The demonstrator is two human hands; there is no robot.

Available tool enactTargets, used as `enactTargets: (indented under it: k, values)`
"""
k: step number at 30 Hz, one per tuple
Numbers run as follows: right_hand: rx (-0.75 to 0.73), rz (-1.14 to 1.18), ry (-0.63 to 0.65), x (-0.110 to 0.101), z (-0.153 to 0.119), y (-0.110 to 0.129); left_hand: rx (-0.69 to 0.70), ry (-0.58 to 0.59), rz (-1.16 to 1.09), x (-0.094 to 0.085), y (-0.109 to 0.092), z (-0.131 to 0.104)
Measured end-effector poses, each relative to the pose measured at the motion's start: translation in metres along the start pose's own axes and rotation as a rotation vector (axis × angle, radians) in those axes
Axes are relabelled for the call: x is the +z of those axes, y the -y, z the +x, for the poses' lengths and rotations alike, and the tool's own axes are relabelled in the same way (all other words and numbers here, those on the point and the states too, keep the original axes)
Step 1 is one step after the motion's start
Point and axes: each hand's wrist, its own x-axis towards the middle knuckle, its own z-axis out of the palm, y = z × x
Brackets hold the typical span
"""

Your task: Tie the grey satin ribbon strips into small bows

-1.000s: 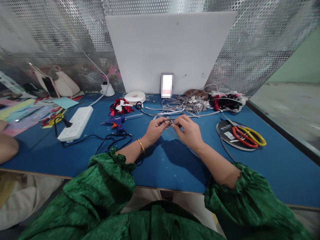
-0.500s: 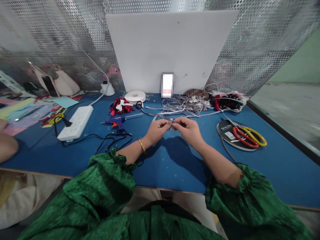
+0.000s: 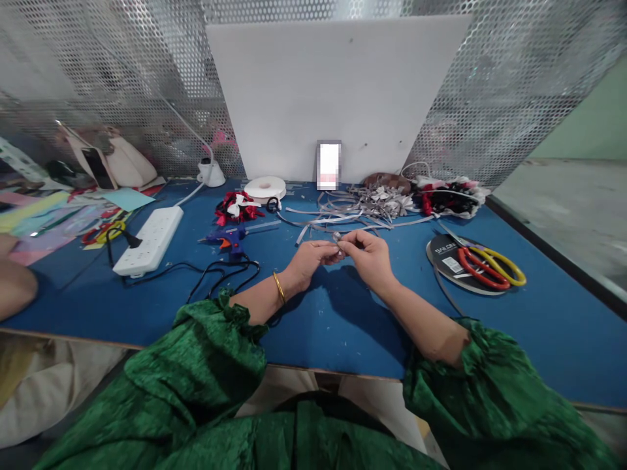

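Head cam view, clock centered on the hands, 12 being straight away from the wearer. So the gray ribbon piece [image 3: 337, 239] is right in the middle, up over the blue bench [image 3: 313, 326], pinched between the left hand [image 3: 312, 259] and the right hand [image 3: 368, 256]. Grip is closed on both sides, thumbs and forefingers together on that little thing, fingertips basically touching. The bit I can see pokes up toward 12, but the fingers cover the rest, so honestly can't tell its full long axis.

Container-wise: there's a pale bag [image 3: 130, 160] way out at 10, can't see what's inside. The red, black and white bundle [image 3: 450, 198] at 2 looks like it's in clear plastic, kinda hard to make out. Black spool [image 3: 443, 261] lies flat at 3 with red-and-yellow-handled scissors [image 3: 490, 266] across it, hiding part of the label.

Gray ribbon pile [image 3: 386, 201] sits at 1, partly covering a brown thing [image 3: 386, 181] I can't identify. The phone [image 3: 329, 164] at 12 is pixelated. Blue glue gun [image 3: 230, 240] is at 9, and another person's arm [image 3: 14, 287] gets cut off by the frame farther out that way.
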Motion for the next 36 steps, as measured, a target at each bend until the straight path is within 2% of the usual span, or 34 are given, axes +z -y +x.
enactTargets:
  k: [3,7,14,21,24,29,33,36]
  values:
    - [0.021,0.004,0.015,-0.001,0.002,-0.003,-0.006,0.004,0.035,0.000,0.001,0.002]
    - [0.128,0.132,0.052,-0.004,0.006,0.000,0.004,0.028,0.069,-0.002,0.000,0.003]
    - [0.249,0.244,0.046,-0.009,0.009,0.012,0.022,-0.075,0.017,-0.007,-0.006,0.002]
    - [0.294,0.269,0.100,-0.009,0.008,0.011,0.058,-0.072,0.076,-0.005,-0.006,0.002]
    - [0.322,0.285,0.087,-0.011,0.008,0.010,0.043,-0.135,0.059,-0.006,-0.009,0.002]
    - [0.286,0.247,0.107,-0.014,0.010,0.011,0.062,-0.227,0.026,-0.011,-0.009,0.006]
    - [0.195,0.174,0.142,-0.015,0.011,0.008,0.085,-0.206,-0.013,-0.012,-0.006,0.008]
    - [0.079,0.037,0.179,-0.016,0.012,0.003,0.065,-0.176,-0.062,-0.010,-0.005,0.008]
